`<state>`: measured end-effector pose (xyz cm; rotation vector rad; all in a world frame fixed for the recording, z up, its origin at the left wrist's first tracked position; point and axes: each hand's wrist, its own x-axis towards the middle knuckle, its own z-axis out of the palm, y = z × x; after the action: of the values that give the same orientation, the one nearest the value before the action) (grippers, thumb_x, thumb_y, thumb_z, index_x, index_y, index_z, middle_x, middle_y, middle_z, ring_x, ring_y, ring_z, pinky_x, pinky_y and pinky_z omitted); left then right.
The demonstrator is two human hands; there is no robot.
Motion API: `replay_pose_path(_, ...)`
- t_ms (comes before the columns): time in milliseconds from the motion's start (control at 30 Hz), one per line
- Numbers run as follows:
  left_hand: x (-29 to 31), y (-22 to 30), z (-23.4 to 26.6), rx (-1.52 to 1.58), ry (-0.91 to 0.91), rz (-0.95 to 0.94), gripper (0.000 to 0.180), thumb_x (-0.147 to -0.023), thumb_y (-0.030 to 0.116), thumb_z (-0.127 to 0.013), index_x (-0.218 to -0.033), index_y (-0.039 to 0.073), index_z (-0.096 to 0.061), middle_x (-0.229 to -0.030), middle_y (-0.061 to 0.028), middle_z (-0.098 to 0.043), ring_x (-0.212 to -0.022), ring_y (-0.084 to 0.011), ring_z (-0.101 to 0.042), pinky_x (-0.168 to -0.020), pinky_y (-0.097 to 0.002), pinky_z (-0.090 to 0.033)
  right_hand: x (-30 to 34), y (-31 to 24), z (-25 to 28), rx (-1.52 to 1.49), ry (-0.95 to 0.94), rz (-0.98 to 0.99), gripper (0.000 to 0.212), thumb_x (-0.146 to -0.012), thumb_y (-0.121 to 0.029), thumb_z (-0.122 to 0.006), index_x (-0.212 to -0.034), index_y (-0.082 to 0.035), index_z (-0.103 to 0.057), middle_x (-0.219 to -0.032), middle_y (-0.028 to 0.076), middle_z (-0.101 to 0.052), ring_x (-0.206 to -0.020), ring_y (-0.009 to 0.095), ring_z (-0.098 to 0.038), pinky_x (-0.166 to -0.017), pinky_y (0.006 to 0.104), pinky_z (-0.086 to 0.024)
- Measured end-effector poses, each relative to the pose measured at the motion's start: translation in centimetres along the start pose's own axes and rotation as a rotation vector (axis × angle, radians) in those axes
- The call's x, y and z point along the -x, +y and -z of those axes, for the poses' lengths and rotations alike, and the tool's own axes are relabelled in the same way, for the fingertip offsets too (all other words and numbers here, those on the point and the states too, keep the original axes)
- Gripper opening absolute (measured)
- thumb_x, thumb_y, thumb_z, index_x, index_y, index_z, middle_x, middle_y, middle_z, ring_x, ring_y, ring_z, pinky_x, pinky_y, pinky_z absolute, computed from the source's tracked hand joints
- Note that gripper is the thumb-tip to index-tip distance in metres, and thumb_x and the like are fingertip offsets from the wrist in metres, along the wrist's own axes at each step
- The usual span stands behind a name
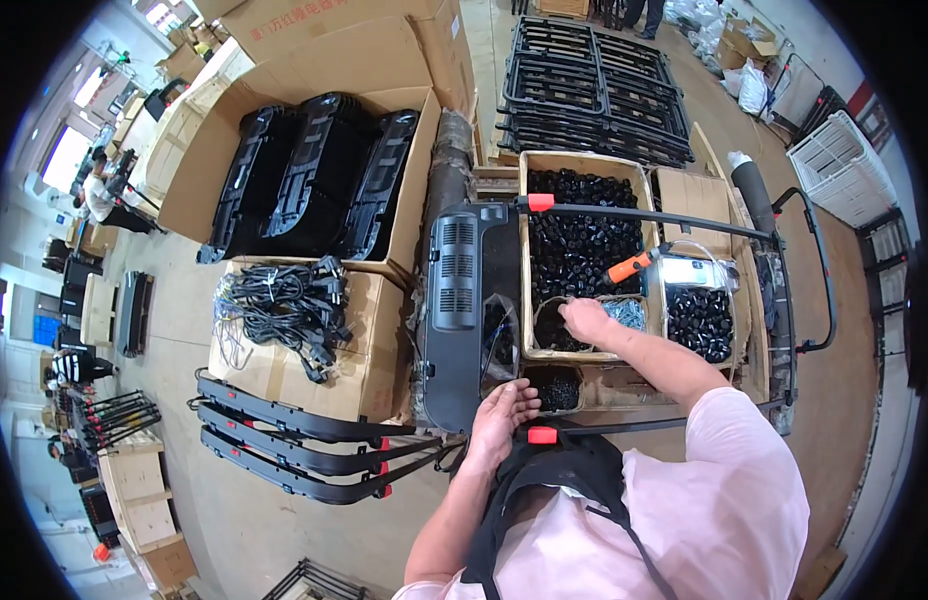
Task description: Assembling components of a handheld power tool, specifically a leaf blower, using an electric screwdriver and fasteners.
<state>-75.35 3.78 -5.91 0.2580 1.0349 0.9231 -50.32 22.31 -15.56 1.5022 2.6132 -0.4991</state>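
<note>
My right hand point(587, 322) reaches into a small compartment of dark parts point(556, 328) in the wooden bin point(525, 250). Its fingers are bent together and their tips are hidden. Beside it lie silvery screws point(624, 314). My left hand point(497, 418) is half turned up with its fingers apart, and nothing shows in it. Close to that hand are a box of small black parts point(557, 391) and a black frame with a vented plastic housing point(454, 275). An orange-and-black power screwdriver point(632, 266) lies over the bin, among black knobs point(584, 225).
An open carton point(199, 180) of black plastic covers stands back left. Black power cables point(289, 305) lie on a closed carton point(354, 375) in front. Curved black rails point(294, 455) jut out at left. Stacked black frames point(594, 85) stand beyond the bin; a white crate point(839, 160) is at right.
</note>
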Motion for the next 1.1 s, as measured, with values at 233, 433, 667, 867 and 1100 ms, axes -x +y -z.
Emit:
replay_pose_path(233, -8.1, -0.5, -4.5, 0.033, -0.003, -0.053, 0.041, -0.112, 0.029, -0.053, -0.137, -0.003, -0.058, -0.132, -0.019, -0.066, -0.122, -0.031, -0.066, -0.107, -0.0427, -0.053, -1.1, -0.7, -4.3, 0.098, 0.047, 0.029, 0.021, -0.095, -0.019, -0.058, -0.103, -0.005, -0.071, -0.105, 0.024, -0.069, -0.098, 0.036, -0.074, -0.081, 0.0469, -0.061)
replay_pose_path(433, -13.7, -0.8, -7.1, -0.045, 0.085, -0.051, 0.057, -0.11, 0.039, -0.056, -0.148, -0.004, -0.051, -0.152, -0.0221, -0.053, -0.145, -0.0343, -0.049, -0.123, -0.0458, -0.038, -1.0, 0.0, -3.4, -0.095, -0.103, 0.007, 0.021, -0.094, -0.017, -0.059, -0.103, -0.007, -0.075, -0.102, 0.02, -0.077, -0.1, 0.037, -0.075, -0.086, 0.0468, -0.06)
replay_pose_path(667, -20.1, -2.1, -6.1, -0.037, 0.199, -0.018, 0.042, -0.111, 0.037, -0.054, -0.133, 0.002, -0.059, -0.135, -0.0149, -0.06, -0.13, -0.029, -0.053, -0.111, -0.0434, -0.043, 0.9, -0.2, 1.7, -0.391, 0.105, -0.041, 0.017, -0.084, -0.01, -0.064, -0.097, -0.004, -0.074, -0.096, 0.024, -0.074, -0.097, 0.044, -0.072, -0.085, 0.0523, -0.057)
replay_pose_path(867, -24.0, -5.4, -9.9, 0.283, 0.125, 0.221, 0.038, -0.114, 0.039, -0.042, -0.108, 0.012, -0.068, -0.093, -0.0036, -0.069, -0.077, -0.0174, -0.066, -0.066, -0.0373, -0.057, 5.0, 0.5, 4.8, -0.67, 0.196, -0.09, 0.031, -0.087, -0.009, -0.067, -0.116, -0.004, -0.075, -0.108, 0.019, -0.076, -0.102, 0.038, -0.073, -0.089, 0.0434, -0.057)
replay_pose_path(1100, -23.2, -5.1, -6.1, 0.419, 0.026, 0.127, 0.028, -0.113, 0.023, -0.047, -0.119, 0.0, -0.062, -0.105, -0.0128, -0.068, -0.096, -0.027, -0.07, -0.084, -0.0393, -0.064, 6.3, 5.1, 2.5, -1.063, 0.404, -0.566, 0.029, -0.093, -0.013, -0.072, -0.116, 0.004, -0.069, -0.096, 0.014, -0.074, -0.085, 0.018, -0.072, -0.064, 0.0332, -0.059)
